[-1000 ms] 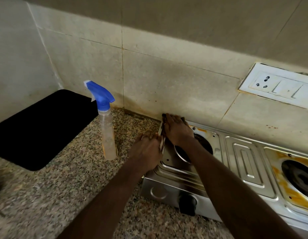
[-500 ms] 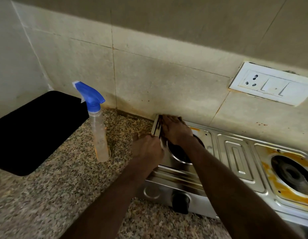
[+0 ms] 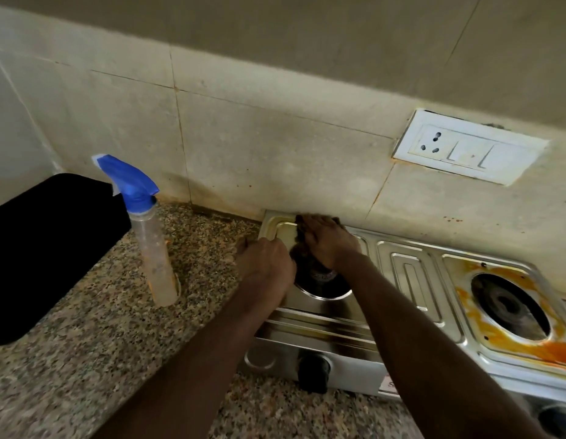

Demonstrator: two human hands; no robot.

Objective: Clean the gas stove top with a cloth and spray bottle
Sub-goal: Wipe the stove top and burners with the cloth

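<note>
Wiping: right hand (image 3: 326, 245), fingers flat, presses dark brown cloth (image 3: 300, 231) into rear-left corner of stainless steel gas stove top (image 3: 408, 274); left hand (image 3: 264, 264), fingers curled over its left rim, steadies it; blue-capped clear spray bottle (image 3: 148, 236) stands beside on granite bench (image 3: 85, 343); firm overlapping strokes advised

The stove (image 3: 408, 280) stands on the counter (image 3: 85, 359), its back against the wall (image 3: 275, 153). The spray bottle (image 3: 155, 258) stands upright on the counter, left of the stove and apart from it. The right hand (image 3: 326, 242) lies on the cloth (image 3: 299, 248) at the stove's back left corner, behind the left burner (image 3: 323, 286). The left hand (image 3: 264, 264) is at the stove's left edge. The socket plate (image 3: 468, 147) is on the wall above the stove.
</note>
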